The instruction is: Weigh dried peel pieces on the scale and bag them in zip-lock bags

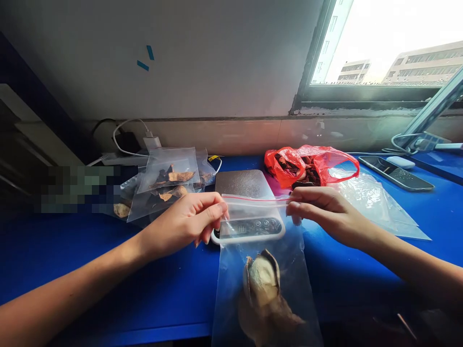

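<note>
A clear zip-lock bag [260,260] hangs from both hands by its top edge, which carries a red line. My left hand [198,217] pinches the left end of that edge, and my right hand [318,207] pinches the right end. Inside the bag, dried brown and cream pieces [265,279] rest low down; what they are I cannot tell. Behind the bag's top lies a kitchen scale [244,183] with a metal plate, its display and buttons partly seen through the plastic.
Left of the scale are several zip-lock bags [162,178] with dried pieces. To the right, a red plastic bag [314,164] holds dark pieces beside flat clear bags [376,202]. A phone [396,172] and a white case [400,162] lie on the blue table [173,284].
</note>
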The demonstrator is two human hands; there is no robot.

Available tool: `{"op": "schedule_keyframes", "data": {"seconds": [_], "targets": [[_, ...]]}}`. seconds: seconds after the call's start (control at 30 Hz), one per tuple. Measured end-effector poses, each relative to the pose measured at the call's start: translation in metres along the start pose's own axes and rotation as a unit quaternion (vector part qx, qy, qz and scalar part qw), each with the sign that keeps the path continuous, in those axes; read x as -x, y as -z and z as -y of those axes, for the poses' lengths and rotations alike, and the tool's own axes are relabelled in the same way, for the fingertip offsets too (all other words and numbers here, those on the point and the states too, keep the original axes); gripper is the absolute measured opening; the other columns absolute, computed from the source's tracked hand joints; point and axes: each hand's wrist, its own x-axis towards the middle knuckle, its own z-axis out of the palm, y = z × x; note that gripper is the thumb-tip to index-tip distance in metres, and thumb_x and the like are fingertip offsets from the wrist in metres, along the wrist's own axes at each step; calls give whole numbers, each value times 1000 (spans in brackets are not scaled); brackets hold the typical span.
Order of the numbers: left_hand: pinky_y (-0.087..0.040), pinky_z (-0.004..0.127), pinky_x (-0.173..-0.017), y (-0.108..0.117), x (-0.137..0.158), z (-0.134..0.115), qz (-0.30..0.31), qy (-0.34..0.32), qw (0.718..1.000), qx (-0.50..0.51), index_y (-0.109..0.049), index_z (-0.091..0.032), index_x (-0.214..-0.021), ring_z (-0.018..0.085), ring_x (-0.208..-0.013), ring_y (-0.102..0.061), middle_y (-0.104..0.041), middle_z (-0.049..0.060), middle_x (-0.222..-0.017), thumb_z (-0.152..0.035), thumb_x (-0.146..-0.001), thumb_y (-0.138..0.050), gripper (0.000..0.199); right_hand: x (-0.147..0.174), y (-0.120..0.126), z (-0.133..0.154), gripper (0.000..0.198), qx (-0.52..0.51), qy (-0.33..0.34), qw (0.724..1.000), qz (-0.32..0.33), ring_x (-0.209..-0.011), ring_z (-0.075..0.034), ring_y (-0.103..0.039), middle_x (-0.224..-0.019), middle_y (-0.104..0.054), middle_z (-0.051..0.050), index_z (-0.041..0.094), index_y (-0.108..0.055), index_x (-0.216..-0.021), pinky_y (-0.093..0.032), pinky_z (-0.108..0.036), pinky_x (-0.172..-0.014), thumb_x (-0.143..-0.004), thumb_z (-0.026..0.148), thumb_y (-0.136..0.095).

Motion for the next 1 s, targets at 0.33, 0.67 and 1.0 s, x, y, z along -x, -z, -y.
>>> {"op": "schedule_keyframes", "data": {"seconds": [0.33, 0.67, 1.0], "targets": [[-35, 21, -46, -1, 2, -3, -27, -57, 993, -95, -62, -18, -65, 10, -48, -46, -53, -2, -55, -39, -85, -53, 31, 0, 2, -2, 38, 67, 18, 997, 42, -66, -14, -56, -69, -61, -1, 18, -64, -73, -45, -25, -58, -95, 49, -59], [-32, 24, -48, -22, 17, 4, -124, -339, 890, -277, -57, -19, -62, 9, -46, -44, -52, -4, -52, -14, -88, -52, 27, 9, -25, 2, 24, 281, 279, 918, -35, -91, -21, -62, -101, -68, -10, 18, -58, -119, -51, -34, -77, -95, 21, -58], [-34, 29, -47, -47, 17, 3, -44, -414, 813, -406, -54, -19, -66, 12, -48, -45, -53, -2, -56, -11, -96, -46, 32, 17, -43, 10, 17, 332, 312, 884, 104, -66, -14, -41, -70, -55, 0, 16, -57, -77, -34, -30, -65, -89, 8, -49]]}}
